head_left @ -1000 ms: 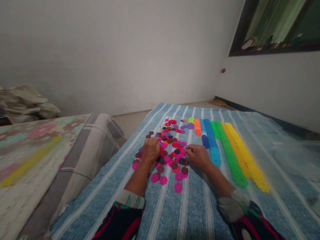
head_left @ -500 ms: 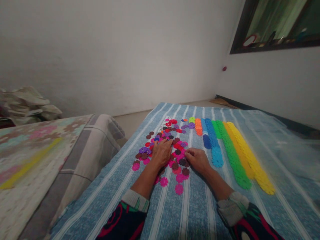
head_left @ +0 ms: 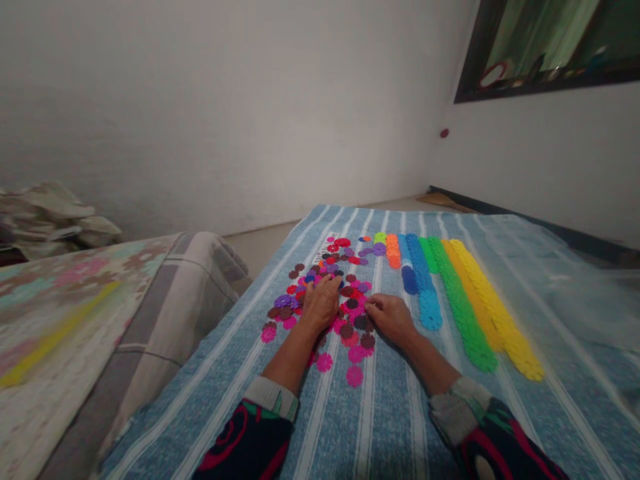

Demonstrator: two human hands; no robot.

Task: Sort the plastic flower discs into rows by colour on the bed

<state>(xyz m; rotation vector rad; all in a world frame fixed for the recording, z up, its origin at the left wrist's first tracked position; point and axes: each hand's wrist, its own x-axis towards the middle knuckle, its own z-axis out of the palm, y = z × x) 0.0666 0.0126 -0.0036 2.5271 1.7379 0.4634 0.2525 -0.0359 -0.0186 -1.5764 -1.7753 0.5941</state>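
Observation:
My left hand lies over a loose pile of small notched plastic discs in pink, red, brown, purple and black. Its fingers reach forward, apart, onto the discs, and some discs are hidden under it. At the right edge of the pile my right hand is closed in a pinch, thumb and index finger together beside pink discs. Whether a disc is between those fingertips is too small to see. Right of this hand lie overlapping rows of sorted discs: a blue row, a green row and a yellow row.
A blue striped cloth covers the surface under the discs. Short orange and purple groups lie at the far end. Clear plastic rests on the right. Another covered surface stands at left, across a gap.
The view has shifted slightly, moving the rows a little left in the picture. My left hand's fingers have spread a little over the pile; my right hand stays pinched at its edge.

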